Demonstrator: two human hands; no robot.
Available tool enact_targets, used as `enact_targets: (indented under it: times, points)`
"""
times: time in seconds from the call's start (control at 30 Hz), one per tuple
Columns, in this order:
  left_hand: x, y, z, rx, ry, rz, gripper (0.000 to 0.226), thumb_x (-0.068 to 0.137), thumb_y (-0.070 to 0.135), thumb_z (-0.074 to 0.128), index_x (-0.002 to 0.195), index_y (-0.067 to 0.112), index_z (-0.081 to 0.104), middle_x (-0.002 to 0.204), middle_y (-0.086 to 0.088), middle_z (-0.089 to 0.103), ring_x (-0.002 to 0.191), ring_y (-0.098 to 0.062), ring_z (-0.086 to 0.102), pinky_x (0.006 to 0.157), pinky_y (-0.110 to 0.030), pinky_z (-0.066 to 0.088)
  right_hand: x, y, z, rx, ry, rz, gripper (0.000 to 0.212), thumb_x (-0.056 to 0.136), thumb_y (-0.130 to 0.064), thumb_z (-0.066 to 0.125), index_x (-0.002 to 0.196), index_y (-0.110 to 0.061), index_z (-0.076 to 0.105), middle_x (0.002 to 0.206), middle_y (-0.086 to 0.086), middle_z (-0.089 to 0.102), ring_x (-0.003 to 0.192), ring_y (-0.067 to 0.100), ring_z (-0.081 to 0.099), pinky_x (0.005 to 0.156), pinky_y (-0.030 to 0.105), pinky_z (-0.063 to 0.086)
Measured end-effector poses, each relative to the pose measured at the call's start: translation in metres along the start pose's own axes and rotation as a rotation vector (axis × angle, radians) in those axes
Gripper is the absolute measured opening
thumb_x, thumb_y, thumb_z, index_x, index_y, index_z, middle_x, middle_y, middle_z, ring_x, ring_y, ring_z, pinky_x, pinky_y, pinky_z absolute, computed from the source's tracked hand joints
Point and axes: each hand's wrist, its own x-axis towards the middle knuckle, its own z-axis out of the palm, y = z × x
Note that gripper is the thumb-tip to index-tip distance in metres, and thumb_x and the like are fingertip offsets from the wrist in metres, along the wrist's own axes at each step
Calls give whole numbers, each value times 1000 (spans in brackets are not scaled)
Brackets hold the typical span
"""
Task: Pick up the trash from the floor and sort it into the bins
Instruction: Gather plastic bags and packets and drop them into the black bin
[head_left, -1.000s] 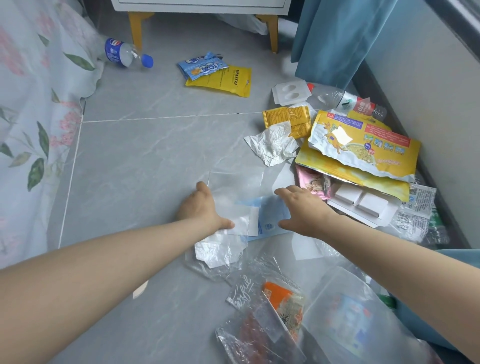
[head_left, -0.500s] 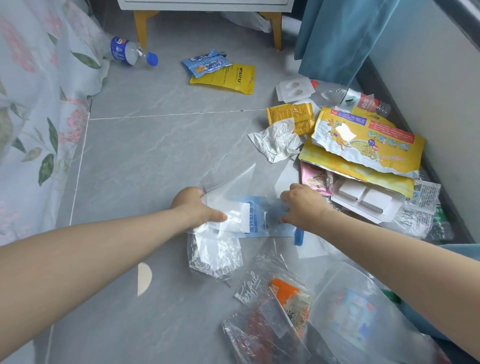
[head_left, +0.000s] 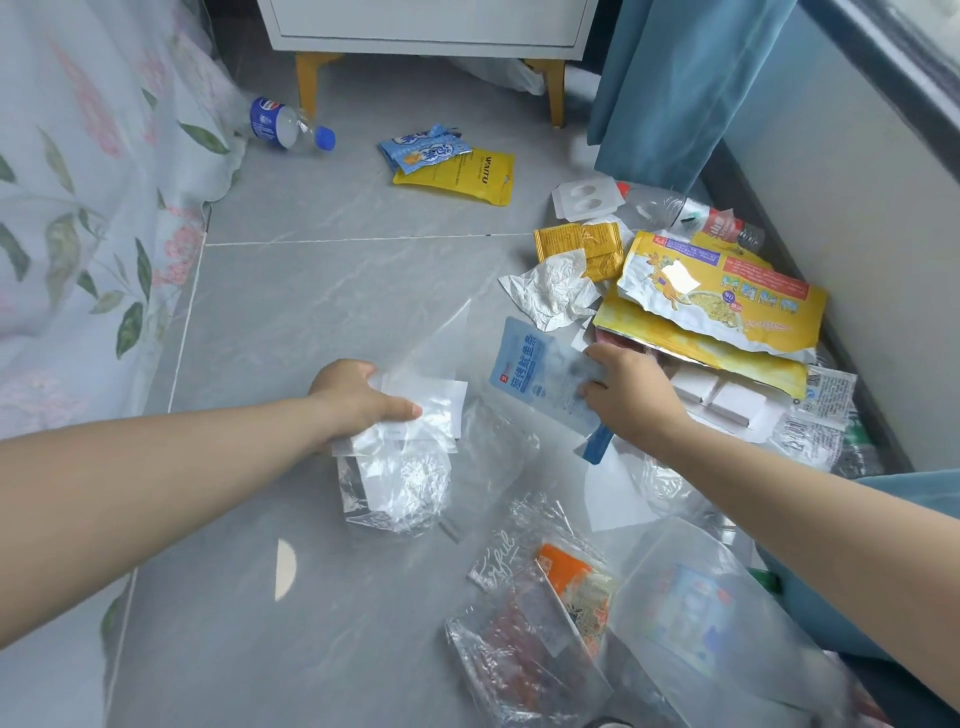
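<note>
Head view: left grip (head_left: 358, 400) clenches crinkled clear bags (head_left: 410, 415) at the middle of the grey tile floor (head_left: 311, 312). Right grip (head_left: 631, 397) pinches a flat blue pouch (head_left: 535, 366), which overlapped the bags half a second ago and is now drawn apart from them. Crumpled foil (head_left: 550, 291) and glossy yellow packets (head_left: 717, 291) lie beyond.

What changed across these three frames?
The left hand closed on the crumpled clear plastic bag, the right hand gripped the pale blue printed packet, and the hands drew apart, separating the two. The yellow foil pouch and blue-capped clear bottle near the cabinet stayed put.
</note>
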Motion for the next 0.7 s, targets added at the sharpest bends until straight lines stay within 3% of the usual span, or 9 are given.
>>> enact_targets:
  times: [0.13, 0.23, 0.3, 0.43, 0.5, 0.6, 0.7]
  points:
    - [-11, 0, -7, 5, -11, -4, 49, 60, 30, 90, 99, 8, 69, 95, -6, 71, 85, -22, 66, 68, -26, 44, -5, -2, -6, 65, 19, 34, 11, 81, -6, 61, 81, -1, 51, 68, 7, 49, 66, 28, 43, 54, 34, 31]
    - [-16, -4, -12, 10, -18, -2, 44, 60, 29, 90, 94, 10, 71, 92, -4, 72, 84, -20, 66, 70, -26, 47, -9, -4, -7, 31, -9, 21, 8, 82, -8, 61, 86, -3, 56, 74, 9, 56, 71, 29, 49, 56, 35, 36]
    - [-17, -8, -17, 15, -5, -5, 48, 58, 31, 90, 97, 10, 70, 94, -5, 72, 87, -21, 67, 76, -28, 49, -10, -6, -9, 15, -103, -2, 12, 81, -11, 64, 92, -7, 62, 83, 11, 61, 79, 29, 54, 61, 36, 41]
    - [-18, -9, -29, 3, 53, 4, 35, 62, 27, 89, 86, 13, 69, 85, -2, 69, 82, -21, 65, 62, -25, 44, -11, -18, -6, 9, -442, -91, 17, 78, -14, 69, 95, -14, 67, 89, 2, 64, 84, 21, 57, 67, 31, 44]
    - [-16, -9, -36, -4, 81, 13, 35, 63, 27, 88, 87, 13, 69, 87, -3, 69, 79, -20, 63, 62, -26, 43, -12, -24, 1, -85, -520, -152, 16, 79, -15, 68, 95, -17, 66, 88, -1, 61, 83, 18, 54, 64, 28, 39]
    - [-10, -16, -44, 16, 125, 10, 57, 60, 33, 89, 106, 7, 68, 103, -8, 69, 89, -23, 63, 72, -27, 42, -11, -34, 18, -185, -511, -240, 8, 82, -14, 62, 89, -18, 61, 82, -1, 55, 82, 20, 48, 68, 25, 35]
    - [-9, -26, -44, 24, 107, -14, 50, 61, 30, 89, 101, 7, 69, 97, -6, 70, 86, -22, 63, 66, -27, 43, -7, -44, 34, -312, -442, -293, 7, 83, -17, 58, 89, -17, 54, 83, 2, 55, 87, 26, 50, 68, 28, 38]
